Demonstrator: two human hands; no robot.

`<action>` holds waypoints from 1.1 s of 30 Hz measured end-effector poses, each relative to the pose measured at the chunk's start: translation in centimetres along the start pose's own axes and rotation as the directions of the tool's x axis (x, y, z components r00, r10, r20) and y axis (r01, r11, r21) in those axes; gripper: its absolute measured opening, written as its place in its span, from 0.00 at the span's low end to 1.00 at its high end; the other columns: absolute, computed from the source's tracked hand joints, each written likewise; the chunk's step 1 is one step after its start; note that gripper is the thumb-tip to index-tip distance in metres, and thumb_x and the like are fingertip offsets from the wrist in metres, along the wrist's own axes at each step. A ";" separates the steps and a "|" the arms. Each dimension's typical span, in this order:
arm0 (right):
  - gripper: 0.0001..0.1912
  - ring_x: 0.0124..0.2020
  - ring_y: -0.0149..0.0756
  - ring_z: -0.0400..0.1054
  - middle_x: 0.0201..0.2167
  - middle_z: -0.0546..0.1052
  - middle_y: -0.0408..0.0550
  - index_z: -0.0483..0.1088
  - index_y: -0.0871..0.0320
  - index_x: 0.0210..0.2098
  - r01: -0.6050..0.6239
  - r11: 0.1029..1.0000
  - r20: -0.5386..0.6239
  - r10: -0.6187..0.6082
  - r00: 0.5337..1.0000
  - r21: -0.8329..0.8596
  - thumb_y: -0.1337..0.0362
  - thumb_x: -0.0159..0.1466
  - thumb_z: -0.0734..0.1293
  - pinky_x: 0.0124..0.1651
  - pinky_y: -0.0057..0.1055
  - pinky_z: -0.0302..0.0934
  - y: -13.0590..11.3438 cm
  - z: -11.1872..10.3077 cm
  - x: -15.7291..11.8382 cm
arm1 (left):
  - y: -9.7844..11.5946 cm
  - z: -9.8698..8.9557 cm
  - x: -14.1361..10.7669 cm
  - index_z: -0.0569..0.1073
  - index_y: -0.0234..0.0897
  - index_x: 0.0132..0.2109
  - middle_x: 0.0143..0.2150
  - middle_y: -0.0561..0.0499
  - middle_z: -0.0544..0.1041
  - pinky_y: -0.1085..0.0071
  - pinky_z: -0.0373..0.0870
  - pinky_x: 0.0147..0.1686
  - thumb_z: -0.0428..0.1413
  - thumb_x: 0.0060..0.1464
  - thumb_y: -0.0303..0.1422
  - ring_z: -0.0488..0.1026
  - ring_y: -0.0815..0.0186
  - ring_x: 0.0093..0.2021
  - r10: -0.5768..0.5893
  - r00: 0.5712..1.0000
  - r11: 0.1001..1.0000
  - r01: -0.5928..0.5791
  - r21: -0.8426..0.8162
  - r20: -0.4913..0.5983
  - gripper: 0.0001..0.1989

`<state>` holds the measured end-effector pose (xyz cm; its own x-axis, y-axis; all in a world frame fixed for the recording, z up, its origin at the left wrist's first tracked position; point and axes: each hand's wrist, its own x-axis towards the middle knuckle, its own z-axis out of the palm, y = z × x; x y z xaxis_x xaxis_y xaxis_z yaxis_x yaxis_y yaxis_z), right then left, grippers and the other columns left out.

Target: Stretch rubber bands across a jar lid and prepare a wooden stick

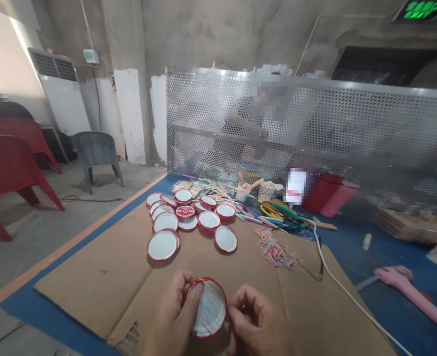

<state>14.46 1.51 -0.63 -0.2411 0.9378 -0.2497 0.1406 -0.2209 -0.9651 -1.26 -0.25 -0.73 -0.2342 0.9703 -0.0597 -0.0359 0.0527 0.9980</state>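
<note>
Head view: left hand [172,319] and right hand [253,321] both grip one red-rimmed lid [207,307] by its edges, low over the cardboard [92,282]. Thin bands cross the lid's face. Beyond it lies a cluster of loose lids [189,217], well apart. Rubber bands [276,249] lie right of the cluster; a white cable [337,282] runs beside them. A perforated screen [315,133] stands behind.

Both wrists cut off by the bottom edge below the left hand [172,321] and right hand [257,324]. Near rim of the red-rimmed lid [207,309] between them hidden behind fingers. Well beyond the hands, behind the perforated screen [352,133], a person only dimly made out.
</note>
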 end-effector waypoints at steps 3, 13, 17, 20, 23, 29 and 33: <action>0.19 0.12 0.27 0.62 0.10 0.64 0.34 0.60 0.55 0.25 -0.005 0.999 -0.006 0.004 1.000 -0.037 0.49 0.57 0.69 0.18 0.21 0.53 0.3 0.0 0.1 | 0.4 0.1 -0.1 0.69 0.38 0.33 0.22 0.56 0.68 0.74 0.60 0.24 0.56 0.51 0.51 0.64 0.68 0.23 -0.001 1.000 1.000 0.001 0.003 -0.017 0.20; 0.20 0.15 0.25 0.60 0.15 0.67 0.39 0.61 0.57 0.23 -0.005 0.988 0.036 0.010 0.999 -0.155 0.47 0.58 0.67 0.18 0.21 0.50 0.4 -0.7 0.0 | 1.0 0.0 -0.2 0.69 0.38 0.32 0.22 0.57 0.68 0.74 0.60 0.24 0.58 0.50 0.50 0.64 0.68 0.23 -0.008 1.000 1.000 0.008 -0.025 0.006 0.19; 0.25 0.18 0.25 0.59 0.19 0.66 0.39 0.68 0.57 0.33 0.093 0.993 0.067 -0.088 0.994 -0.072 0.40 0.63 0.60 0.22 0.22 0.53 -0.6 -0.9 -0.2 | 0.9 0.0 -0.4 0.71 0.37 0.32 0.24 0.55 0.69 0.73 0.62 0.27 0.56 0.52 0.45 0.66 0.66 0.26 0.042 0.996 0.998 -0.045 0.041 0.077 0.15; 0.28 0.23 0.27 0.62 0.26 0.71 0.42 0.70 0.58 0.40 0.167 0.986 0.157 -0.167 0.973 0.013 0.38 0.59 0.64 0.27 0.23 0.57 -0.5 -0.8 -0.2 | 0.9 0.0 -0.4 0.73 0.37 0.32 0.26 0.53 0.72 0.73 0.63 0.29 0.56 0.53 0.43 0.67 0.66 0.28 0.050 0.986 0.994 -0.064 0.084 0.162 0.13; 0.29 0.20 0.25 0.62 0.25 0.72 0.43 0.70 0.60 0.38 0.094 0.993 0.244 -0.110 0.964 0.076 0.38 0.58 0.66 0.24 0.22 0.54 -0.2 -0.8 0.1 | 0.7 0.0 -0.3 0.73 0.37 0.40 0.28 0.52 0.75 0.72 0.66 0.31 0.58 0.51 0.42 0.70 0.64 0.29 0.043 0.984 0.997 -0.053 0.053 0.173 0.14; 0.28 0.17 0.26 0.63 0.22 0.72 0.42 0.69 0.61 0.34 0.067 0.980 0.087 -0.084 0.993 0.187 0.40 0.55 0.70 0.22 0.22 0.56 -0.8 -1.0 0.4 | 0.7 0.0 -0.4 0.67 0.39 0.46 0.28 0.56 0.71 0.74 0.65 0.20 0.57 0.51 0.50 0.69 0.68 0.22 0.051 0.998 0.995 -0.049 -0.084 0.025 0.22; 0.27 0.17 0.25 0.64 0.22 0.73 0.42 0.68 0.61 0.33 0.062 0.975 0.017 -0.067 0.998 0.213 0.41 0.53 0.72 0.21 0.22 0.57 -1.2 -1.0 0.3 | 0.4 0.0 -0.3 0.67 0.38 0.44 0.24 0.58 0.69 0.76 0.63 0.18 0.55 0.53 0.53 0.67 0.71 0.17 -0.007 0.992 0.995 0.019 -0.100 0.126 0.23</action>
<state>15.17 2.36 0.56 -0.2666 0.9458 -0.1855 -0.0822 -0.2141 -0.9733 -1.19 -0.53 -0.28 -0.1101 0.9919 -0.0630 -0.1372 0.0476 0.9894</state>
